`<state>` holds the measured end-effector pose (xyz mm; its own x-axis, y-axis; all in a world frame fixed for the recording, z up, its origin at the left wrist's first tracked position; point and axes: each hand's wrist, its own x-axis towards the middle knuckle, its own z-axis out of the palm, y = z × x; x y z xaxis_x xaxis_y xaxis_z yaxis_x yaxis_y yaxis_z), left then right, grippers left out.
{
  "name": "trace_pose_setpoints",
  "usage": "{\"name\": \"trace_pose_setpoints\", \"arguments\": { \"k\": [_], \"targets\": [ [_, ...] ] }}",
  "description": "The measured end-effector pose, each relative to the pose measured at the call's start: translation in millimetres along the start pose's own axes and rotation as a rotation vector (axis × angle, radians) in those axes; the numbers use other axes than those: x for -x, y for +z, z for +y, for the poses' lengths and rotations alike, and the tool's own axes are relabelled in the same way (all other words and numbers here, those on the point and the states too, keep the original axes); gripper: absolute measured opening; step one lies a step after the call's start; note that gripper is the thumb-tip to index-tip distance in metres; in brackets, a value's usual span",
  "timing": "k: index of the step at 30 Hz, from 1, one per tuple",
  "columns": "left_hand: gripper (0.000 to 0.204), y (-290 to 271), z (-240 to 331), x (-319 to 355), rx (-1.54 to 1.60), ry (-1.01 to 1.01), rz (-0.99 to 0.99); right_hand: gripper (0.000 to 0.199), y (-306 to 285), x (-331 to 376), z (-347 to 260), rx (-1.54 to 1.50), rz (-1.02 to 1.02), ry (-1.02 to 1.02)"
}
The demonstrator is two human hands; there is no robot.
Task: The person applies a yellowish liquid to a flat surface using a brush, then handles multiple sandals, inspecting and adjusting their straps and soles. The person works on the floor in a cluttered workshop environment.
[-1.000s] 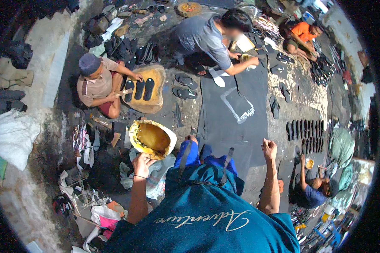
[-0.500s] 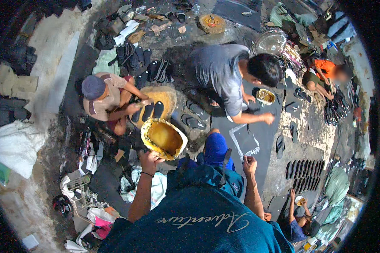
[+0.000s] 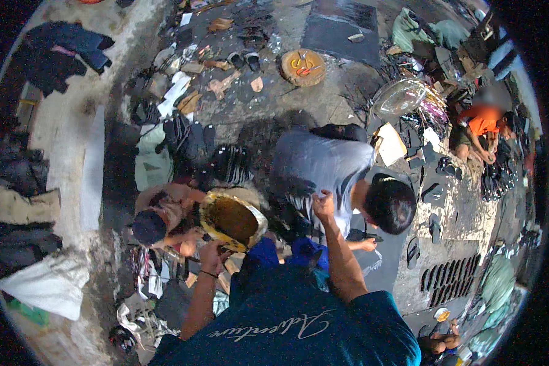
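Observation:
My left hand grips the near edge of a cut-open, yellowish plastic container. Brown, glue-like residue coats its inside, which faces up. My right hand is raised in front of me with its fingers closed; whatever they may hold is too small to make out. It overlaps the back of a person in a grey shirt, who bends over a dark sheet. White smears mark that sheet beside the person's hand.
Beside the container crouches a person in a dark cap. Black sandals lie in rows beyond. A wooden stump stands farther off. Slotted dark pieces lie at right, near a person in orange. Scraps and a white sack are at left.
My right hand has moved up and left, from above the dark sheet to before the grey-shirted person. The container stays in my left hand, its inside looking darker. The whole view has shifted.

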<state>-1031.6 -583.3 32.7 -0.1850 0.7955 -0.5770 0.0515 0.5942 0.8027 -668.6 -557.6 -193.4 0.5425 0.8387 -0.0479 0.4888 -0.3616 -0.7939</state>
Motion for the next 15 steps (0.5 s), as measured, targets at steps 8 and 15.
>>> {"name": "trace_pose_setpoints", "arguments": {
  "k": [8, 15],
  "targets": [
    [0.016, 65, 191, -119, -0.447, 0.375, -0.136, 0.049, 28, -32, 1, -0.214, 0.008, 0.592],
    [0.017, 122, 283, -333, -0.194, 0.046, -0.352, 0.053, 2, -50, -67, -0.03, -0.043, 0.973]
  ]
}}
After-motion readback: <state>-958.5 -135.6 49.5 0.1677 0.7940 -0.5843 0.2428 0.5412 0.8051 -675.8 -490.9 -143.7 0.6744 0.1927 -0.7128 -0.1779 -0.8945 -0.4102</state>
